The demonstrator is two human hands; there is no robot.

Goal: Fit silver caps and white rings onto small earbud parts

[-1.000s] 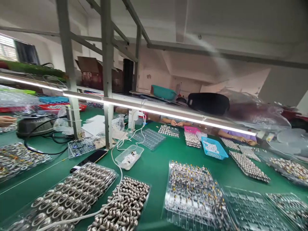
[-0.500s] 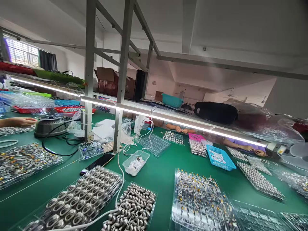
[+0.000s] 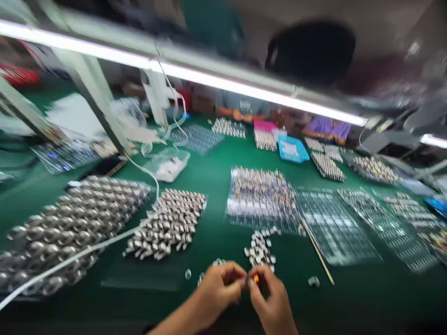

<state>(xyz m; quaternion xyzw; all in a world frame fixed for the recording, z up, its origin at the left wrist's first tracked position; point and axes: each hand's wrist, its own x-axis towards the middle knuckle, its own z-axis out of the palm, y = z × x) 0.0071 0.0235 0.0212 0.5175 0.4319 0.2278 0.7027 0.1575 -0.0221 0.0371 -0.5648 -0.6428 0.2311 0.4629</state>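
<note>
My left hand [image 3: 220,287] and my right hand [image 3: 271,298] meet at the near edge of the table, fingertips pinched together. Between the right fingertips shows a tiny part with an orange piece [image 3: 256,278]; its kind cannot be made out. A dark bit sits where the left fingers touch it, mostly hidden. Just beyond my hands lies a loose pile of small white pieces [image 3: 260,249]. Several clear rings [image 3: 188,274] are left of my left hand. A small grey part [image 3: 314,281] rests to the right.
A tray of orange-tipped parts [image 3: 261,190] stands ahead, beside a clear tray [image 3: 335,228] and a thin stick [image 3: 319,253]. Metallic parts [image 3: 171,223] fill trays at left, crossed by a white cable [image 3: 80,256]. A lamp bar [image 3: 223,83] hangs above; two people sit opposite.
The view has tipped down and shifted, blurring the picture. Both my hands have come into view, along with the white pile, the rings and the stick.
</note>
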